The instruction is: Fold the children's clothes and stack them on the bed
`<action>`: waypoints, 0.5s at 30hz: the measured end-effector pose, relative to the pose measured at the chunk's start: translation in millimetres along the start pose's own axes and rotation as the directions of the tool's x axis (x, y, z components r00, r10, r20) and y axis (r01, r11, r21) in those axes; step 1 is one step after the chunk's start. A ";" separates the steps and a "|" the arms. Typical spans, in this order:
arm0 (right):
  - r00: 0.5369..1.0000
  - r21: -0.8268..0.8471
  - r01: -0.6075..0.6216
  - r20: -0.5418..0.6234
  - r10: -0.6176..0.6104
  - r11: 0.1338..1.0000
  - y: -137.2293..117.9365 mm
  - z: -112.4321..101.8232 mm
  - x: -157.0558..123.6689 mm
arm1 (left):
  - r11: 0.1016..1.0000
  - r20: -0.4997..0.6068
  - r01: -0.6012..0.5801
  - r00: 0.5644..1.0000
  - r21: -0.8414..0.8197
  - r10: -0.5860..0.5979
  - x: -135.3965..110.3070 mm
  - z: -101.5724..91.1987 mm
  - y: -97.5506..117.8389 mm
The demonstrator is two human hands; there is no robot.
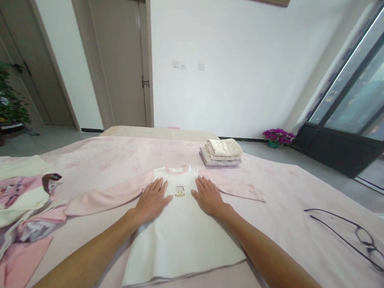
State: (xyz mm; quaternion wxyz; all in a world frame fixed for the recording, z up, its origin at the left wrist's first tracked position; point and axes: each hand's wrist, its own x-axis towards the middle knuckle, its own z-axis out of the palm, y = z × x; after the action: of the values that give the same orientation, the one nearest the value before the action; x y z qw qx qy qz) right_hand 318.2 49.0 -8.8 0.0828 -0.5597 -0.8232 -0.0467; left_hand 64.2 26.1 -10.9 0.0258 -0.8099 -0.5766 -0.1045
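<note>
Left hand: our left hand (153, 198) lies palm down and flat, fingers extended, on the shirt's shoulder side, grasping nothing.
Right hand: our right hand (209, 195) mirrors it on the other shoulder, equally flat, gripping nothing.
Shirt: the white shirt (185, 240) is spread under both palms, its printed motif (180, 190) between them and its hem on our side of them.
Sleeves: the left sleeve (109, 202) slants out left of the left hand; the right sleeve (241, 189) runs right of the right hand.
Smoothing: we judge light, even pressure outward from the motif best, fingers together, so the knit flattens without stretching.
Hem: a slight ripple shows there; we would stroke it straight.
Surroundings: a clothes heap (12, 219) sits left of the left hand, a folded stack (222, 152) beyond the right, glasses (353, 234) farther right.
</note>
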 end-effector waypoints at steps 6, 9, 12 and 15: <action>0.995 -0.029 -0.095 0.030 0.096 0.995 28.9 -28.1 -35.6 | 0.993 -0.098 -0.111 0.989 -0.035 0.107 -26.5 -19.6 -4.8; 0.969 -0.011 -0.248 -0.001 0.248 0.969 22.7 -47.2 -66.7 | 0.948 -0.176 -0.284 0.950 -0.145 0.258 -58.9 -33.6 3.8; 0.931 -0.012 -0.364 0.018 0.364 0.931 12.2 -64.5 -102.4 | 0.875 -0.164 -0.396 0.917 -0.278 0.363 -103.4 -51.8 15.4; 0.915 0.006 -0.397 0.078 0.395 0.918 1.1 -72.8 -131.6 | 0.841 -0.082 -0.424 0.903 -0.336 0.422 -142.5 -67.6 23.0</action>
State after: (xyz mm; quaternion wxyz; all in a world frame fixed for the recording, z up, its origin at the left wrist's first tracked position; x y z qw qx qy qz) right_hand 372.8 -83.2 37.8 0.0657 -0.7152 -0.6958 0.0009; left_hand 31.8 -124.9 28.5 -0.0928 -0.9084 -0.3564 -0.1978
